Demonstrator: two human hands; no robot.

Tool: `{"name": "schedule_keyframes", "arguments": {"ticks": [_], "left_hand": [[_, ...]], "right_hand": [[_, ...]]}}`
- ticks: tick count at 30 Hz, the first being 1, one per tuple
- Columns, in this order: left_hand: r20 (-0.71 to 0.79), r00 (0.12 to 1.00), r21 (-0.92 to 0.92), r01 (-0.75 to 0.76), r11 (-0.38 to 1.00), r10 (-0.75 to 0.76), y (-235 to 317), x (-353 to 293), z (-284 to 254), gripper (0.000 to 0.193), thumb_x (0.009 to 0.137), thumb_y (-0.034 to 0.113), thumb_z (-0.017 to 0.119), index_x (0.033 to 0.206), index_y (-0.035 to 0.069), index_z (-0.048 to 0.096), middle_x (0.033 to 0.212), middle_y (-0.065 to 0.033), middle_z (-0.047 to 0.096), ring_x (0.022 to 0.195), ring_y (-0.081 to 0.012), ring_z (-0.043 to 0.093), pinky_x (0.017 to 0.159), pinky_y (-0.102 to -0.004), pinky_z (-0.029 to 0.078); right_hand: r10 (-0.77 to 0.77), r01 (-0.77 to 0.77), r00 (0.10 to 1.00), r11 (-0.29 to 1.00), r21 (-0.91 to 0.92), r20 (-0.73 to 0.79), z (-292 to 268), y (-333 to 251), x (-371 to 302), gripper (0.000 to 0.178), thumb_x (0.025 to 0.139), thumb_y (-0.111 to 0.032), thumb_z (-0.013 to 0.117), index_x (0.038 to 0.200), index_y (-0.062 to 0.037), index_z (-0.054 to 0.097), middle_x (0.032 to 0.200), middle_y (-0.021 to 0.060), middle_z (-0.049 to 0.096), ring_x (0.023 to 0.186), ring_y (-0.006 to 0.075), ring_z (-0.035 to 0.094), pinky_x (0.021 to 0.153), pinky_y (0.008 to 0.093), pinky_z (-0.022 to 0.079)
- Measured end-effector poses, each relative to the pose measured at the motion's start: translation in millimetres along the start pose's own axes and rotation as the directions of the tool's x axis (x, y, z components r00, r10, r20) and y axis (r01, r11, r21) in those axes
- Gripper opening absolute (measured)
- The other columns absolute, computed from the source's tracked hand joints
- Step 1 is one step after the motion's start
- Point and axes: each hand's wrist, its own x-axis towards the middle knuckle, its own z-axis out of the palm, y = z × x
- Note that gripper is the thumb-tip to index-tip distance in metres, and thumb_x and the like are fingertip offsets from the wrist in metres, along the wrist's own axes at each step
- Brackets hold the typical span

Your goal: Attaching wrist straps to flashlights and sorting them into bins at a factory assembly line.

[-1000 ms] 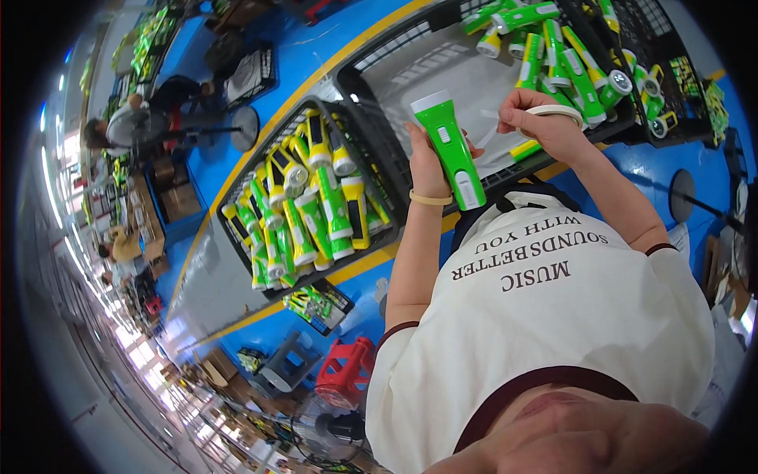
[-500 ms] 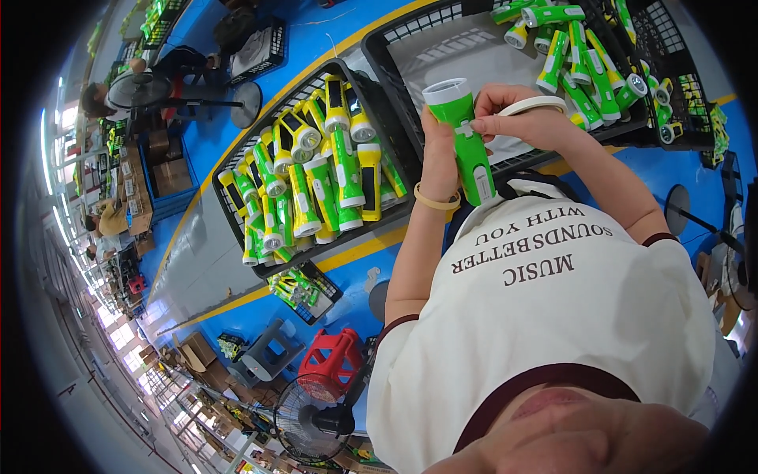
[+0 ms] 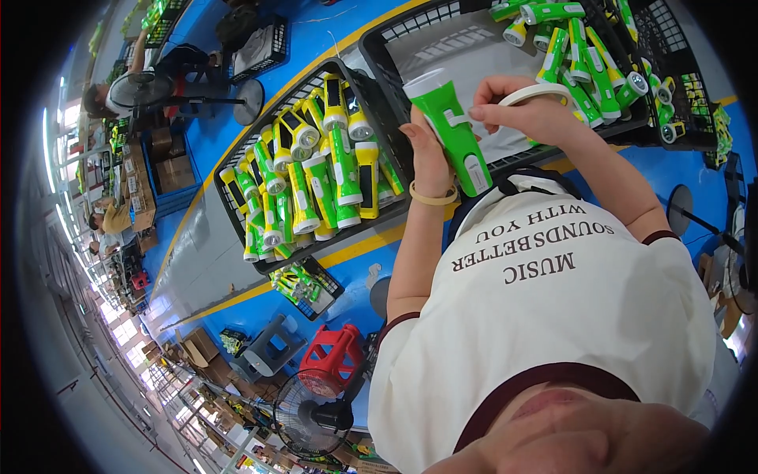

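Clock reference: I take all directions from the held flashlight, with 12 toward the top edge of my head view.
Flashlight position: raised in front of the shirt, green body, white-rimmed head tilted toward 11, tail toward 5.
Flashlight face: a white piece sits below the head; a pale oval panel lies near the tail.
Left hand: closed part-way around the body from the 8 o'clock side, gripping it; I see the thumb, but the flashlight hides most of the other fingers.
Left wrist: carries a tan band.
Right hand: at 3, fingers bent, tips gathered just beside the white piece; I cannot tell whether they touch it or pinch anything.
White ring: looped about the right hand.
Upper crate: black, beyond both hands, from 11 to 2; a pile of flashlights lies in it at 2, beside a grey base.
Side crate: black, at 9, filled with green and yellow flashlights.
Floor: blue; a red stool and a fan stand at 7, well apart from the hands.
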Motion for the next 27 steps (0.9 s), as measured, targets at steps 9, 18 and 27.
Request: {"name": "schedule_keyframes", "arguments": {"ticks": [9,18,27], "left_hand": [[0.034,0.992,0.266,-0.129,0.955,0.124,-8,-1,23,0.067,0.084,0.063,0.028,0.116,0.005,0.037,0.092,-0.0115,0.055,0.074,-0.0197,0.058,0.061,-0.0321,0.05],[-0.095,0.994,-0.084,0.04,0.996,-0.048,-3,-3,8,0.023,0.078,0.003,0.059,0.097,0.001,0.046,0.078,-0.0078,0.056,0.067,-0.0163,0.059,0.06,-0.0307,0.053],[-0.144,0.943,-0.547,0.177,0.818,-0.3,4,-4,-50,0.027,0.082,0.029,0.055,0.093,0.005,0.05,0.067,-0.0074,0.056,0.058,-0.0187,0.058,0.053,-0.029,0.049]], "right_hand": [[0.042,-0.033,0.998,0.985,-0.168,0.05,-16,2,6,0.022,0.079,-0.021,0.065,0.078,-0.0034,0.051,0.069,0.0,0.051,0.061,0.0062,0.048,0.054,0.0206,0.041],[0.049,-0.03,0.997,0.964,-0.264,0.066,-22,17,19,0.025,0.08,-0.028,0.063,0.079,-0.0057,0.052,0.071,-0.0036,0.049,0.067,0.0041,0.044,0.06,0.0203,0.038],[-0.109,0.109,0.994,0.994,-0.021,0.012,48,53,53,0.018,0.081,-0.021,0.06,0.079,-0.004,0.054,0.07,-0.0009,0.054,0.065,0.0055,0.046,0.058,0.0215,0.038]]}}
